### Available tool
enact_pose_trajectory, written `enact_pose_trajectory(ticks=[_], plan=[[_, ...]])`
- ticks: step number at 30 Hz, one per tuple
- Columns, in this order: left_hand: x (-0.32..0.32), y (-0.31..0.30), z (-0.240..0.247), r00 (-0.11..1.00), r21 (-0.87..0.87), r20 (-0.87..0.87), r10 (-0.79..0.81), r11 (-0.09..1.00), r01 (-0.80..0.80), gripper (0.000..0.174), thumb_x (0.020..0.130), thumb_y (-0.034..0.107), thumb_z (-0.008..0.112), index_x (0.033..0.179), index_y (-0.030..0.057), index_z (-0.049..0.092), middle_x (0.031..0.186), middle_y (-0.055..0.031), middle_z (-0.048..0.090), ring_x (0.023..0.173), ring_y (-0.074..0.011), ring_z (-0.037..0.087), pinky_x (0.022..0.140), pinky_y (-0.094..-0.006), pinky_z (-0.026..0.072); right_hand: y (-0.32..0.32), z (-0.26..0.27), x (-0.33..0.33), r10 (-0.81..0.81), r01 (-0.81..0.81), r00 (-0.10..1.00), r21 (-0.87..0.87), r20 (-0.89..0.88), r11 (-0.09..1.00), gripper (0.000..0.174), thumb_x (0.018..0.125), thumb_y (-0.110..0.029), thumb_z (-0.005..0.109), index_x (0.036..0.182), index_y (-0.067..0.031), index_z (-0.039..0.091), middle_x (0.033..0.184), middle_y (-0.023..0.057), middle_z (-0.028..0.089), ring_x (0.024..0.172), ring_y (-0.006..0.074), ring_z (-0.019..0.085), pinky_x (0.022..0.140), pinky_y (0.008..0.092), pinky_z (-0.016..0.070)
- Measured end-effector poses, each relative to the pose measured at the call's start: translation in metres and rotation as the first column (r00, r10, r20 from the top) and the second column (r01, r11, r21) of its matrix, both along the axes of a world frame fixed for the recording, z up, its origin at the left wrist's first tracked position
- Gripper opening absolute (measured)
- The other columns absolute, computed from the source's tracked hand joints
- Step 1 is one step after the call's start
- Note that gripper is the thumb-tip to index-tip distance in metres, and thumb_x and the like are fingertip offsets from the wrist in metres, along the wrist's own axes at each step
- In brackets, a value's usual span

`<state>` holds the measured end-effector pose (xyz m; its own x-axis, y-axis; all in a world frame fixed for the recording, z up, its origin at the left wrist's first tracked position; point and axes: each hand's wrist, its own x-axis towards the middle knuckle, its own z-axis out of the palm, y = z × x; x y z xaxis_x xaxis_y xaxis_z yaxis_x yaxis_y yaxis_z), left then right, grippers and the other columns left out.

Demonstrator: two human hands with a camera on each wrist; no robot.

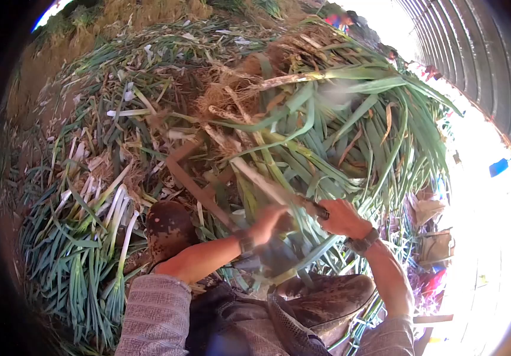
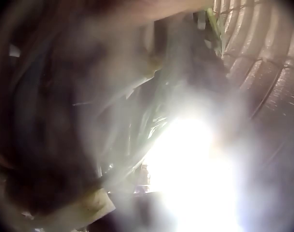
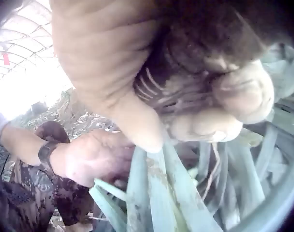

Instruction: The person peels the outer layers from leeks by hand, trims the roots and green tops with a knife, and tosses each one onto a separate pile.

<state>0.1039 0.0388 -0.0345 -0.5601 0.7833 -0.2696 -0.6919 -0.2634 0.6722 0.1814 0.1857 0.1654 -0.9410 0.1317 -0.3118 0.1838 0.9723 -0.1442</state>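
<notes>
My right hand [image 1: 344,218] has its fingers curled round the dark end of a long pale-brown piece [image 1: 264,183], which reaches up and left over the leeks. Inside the palm, that dark ribbed part [image 3: 185,92] shows close up, and the thumb overlaps flat green leek leaves [image 3: 159,188]. My left hand [image 1: 267,224] is blurred, just left of the right one and below the pale-brown piece. In the right wrist view the left hand's [image 3: 96,157] fingertips are hidden behind leaves, so I cannot tell what it holds. A large pile of leeks [image 1: 350,127] with dry roots lies in front.
Brown bars [image 1: 193,187] stick out near my dirt-spotted knee [image 1: 169,228]. White-stemmed leeks [image 1: 116,210] lie at left, with scattered trimmings [image 1: 166,56] behind. A cardboard box [image 1: 436,246] and a blue item [image 1: 498,168] stand at right, below a ribbed wall [image 1: 469,47].
</notes>
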Motion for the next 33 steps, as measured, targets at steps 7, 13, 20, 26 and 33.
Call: enact_pose_trajectory(ticks=[7,13,20,26,33], plan=[[-0.046,-0.032,0.018,0.928,0.045,0.169,0.333,0.938,-0.344,0.025,0.092,0.028,0.065,0.102,0.0055,0.065,0.082,-0.0049,0.067,0.069,-0.0159,0.065,0.057,-0.0303,0.0535,0.027,-0.021,0.049,-0.012,0.003,0.99,-0.064,-0.139,0.998,0.031,0.082,-0.029,0.069,0.102,-0.0063,0.066,0.072,0.0157,0.066,0.069,0.0371,0.065,0.067,0.0447,0.0512],[-0.049,-0.016,-0.036,0.422,0.127,-0.825,0.376,0.851,-0.51,0.014,0.089,0.019,0.069,0.096,0.0085,0.065,0.091,-0.0069,0.067,0.075,-0.0172,0.065,0.062,-0.0332,0.0567,0.022,-0.019,0.057,-0.034,0.006,0.964,-0.105,-0.265,0.994,0.024,0.085,-0.029,0.068,0.097,-0.0072,0.067,0.068,0.0156,0.064,0.062,0.0361,0.063,0.059,0.0434,0.0501],[-0.079,-0.049,0.042,0.914,0.144,-0.219,0.342,0.938,-0.316,0.025,0.096,0.024,0.059,0.113,0.0055,0.06,0.106,-0.0098,0.067,0.093,-0.025,0.066,0.079,-0.0446,0.0571,0.011,-0.028,0.049,0.025,-0.089,0.907,-0.133,-0.42,0.987,0.023,0.085,-0.027,0.069,0.096,-0.0061,0.065,0.066,0.0164,0.062,0.061,0.037,0.062,0.056,0.0448,0.0479],[-0.072,-0.046,0.027,0.967,0.234,-0.228,0.116,0.97,-0.062,0.025,0.094,0.02,0.06,0.114,0.0054,0.06,0.109,-0.0117,0.067,0.1,-0.0279,0.065,0.082,-0.0478,0.0554,0.003,-0.032,0.026,0.118,-0.169,0.873,-0.066,-0.474,0.983,0.024,0.081,-0.023,0.07,0.096,-0.0065,0.064,0.075,0.0182,0.065,0.069,0.04,0.062,0.06,0.0472,0.0487],[-0.081,-0.033,-0.027,0.991,0.442,-0.081,0.108,0.895,-0.061,0.034,0.097,0.031,0.053,0.118,0.0064,0.06,0.111,-0.0132,0.066,0.103,-0.0306,0.064,0.089,-0.0482,0.0509,-0.013,-0.025,0.0,0.14,-0.184,0.86,-0.043,-0.492,0.982,0.022,0.081,-0.02,0.067,0.098,-0.0073,0.063,0.082,0.0181,0.067,0.075,0.0402,0.064,0.064,0.0487,0.0503]])
